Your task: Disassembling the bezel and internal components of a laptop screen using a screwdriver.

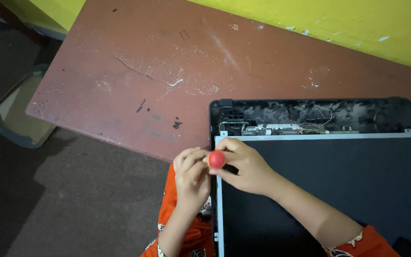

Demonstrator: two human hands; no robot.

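Note:
A laptop screen assembly lies flat on the brown table, its dark panel (338, 185) in a metal frame inside a black back cover (310, 110) with bare wires and a small board along the top. My right hand (243, 166) grips a screwdriver with a red round handle end (216, 159), held upright over the panel's upper left corner. My left hand (190, 176) meets it from the left, fingers touching the tool just under the red end. The screwdriver's tip is hidden by my hands.
The worn brown table (167, 71) stands against a yellow wall (348, 24). Its front edge runs diagonally to the left of my hands. On the dark floor at left lies a flat grey-rimmed tray or board (17, 112). Orange patterned clothing (191, 238) shows below.

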